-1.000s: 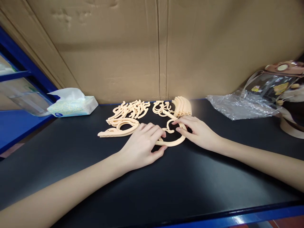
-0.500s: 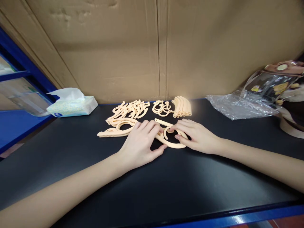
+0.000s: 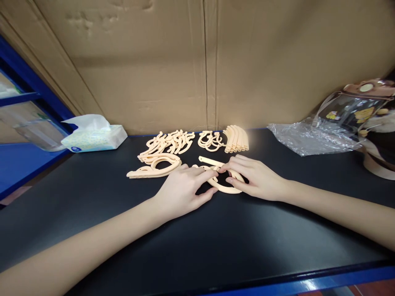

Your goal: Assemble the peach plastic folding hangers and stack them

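Note:
A beige plastic folding clothes hanger (image 3: 228, 189), partly covered by my fingers, lies low over the black table between my hands. My left hand (image 3: 180, 187) grips its left side, index finger and thumb bent round the joint. My right hand (image 3: 254, 177) holds the right side of its curved part, fingers closed over it. One straight arm with a hole at its tip sticks out to the upper left. Just left of my left hand lie several folded hangers (image 3: 143, 174), stacked. Behind are a pile of notched hanger arms (image 3: 177, 142), several loose hooks (image 3: 209, 144) and a bundle of curved arms (image 3: 237, 139).
A tissue pack (image 3: 95, 137) sits at the back left beside a blue frame (image 3: 46, 98). At the back right lie a crumpled clear plastic bag (image 3: 311, 135) and a clear bottle with a strap (image 3: 345, 109). A cardboard wall (image 3: 148, 74) closes off the table's back edge.
The fingers of my left hand have drawn down over the hanger's joint. The hook part between my hands has swung left, and the straight arm has shifted slightly left and down.

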